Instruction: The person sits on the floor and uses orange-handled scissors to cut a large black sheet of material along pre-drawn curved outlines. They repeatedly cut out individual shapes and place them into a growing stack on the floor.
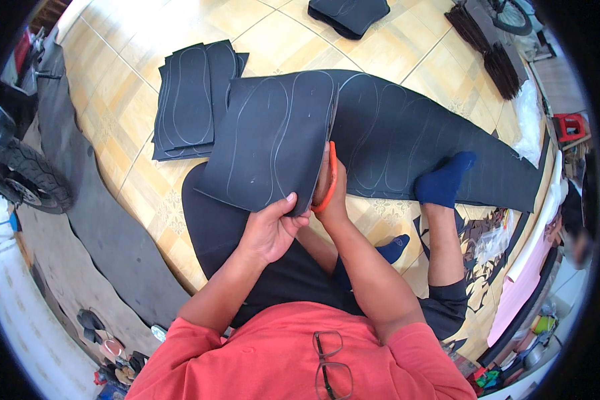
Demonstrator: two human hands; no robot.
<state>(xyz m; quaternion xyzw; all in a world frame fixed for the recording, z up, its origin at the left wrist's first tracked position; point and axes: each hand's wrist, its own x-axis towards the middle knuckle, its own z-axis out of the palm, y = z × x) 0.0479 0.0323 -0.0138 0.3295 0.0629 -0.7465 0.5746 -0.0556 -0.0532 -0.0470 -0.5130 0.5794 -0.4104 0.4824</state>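
My left hand (273, 232) grips the near edge of a black sheet piece (267, 143), thumb on top. Pale sole-shaped outlines are drawn on it. Closed around the orange handle of a pair of scissors (333, 179) is my right hand (335, 195), at the piece's right edge; the blades are hidden. Beyond that edge, a long black sheet (393, 133) with more outlines stretches right across the floor, under my socked foot (445, 180). A stack of cut black pieces (188, 100) with similar outlines lies just past the held piece.
Another small black stack (350, 15) rests on the tiles at the far side. Dark scraps (483, 250) litter the floor on the right, near a pink sheet (523, 287). Grey sheeting (107, 200) runs along the left, beside a motorbike wheel (30, 177). Dark strips (490, 57) lie far right.
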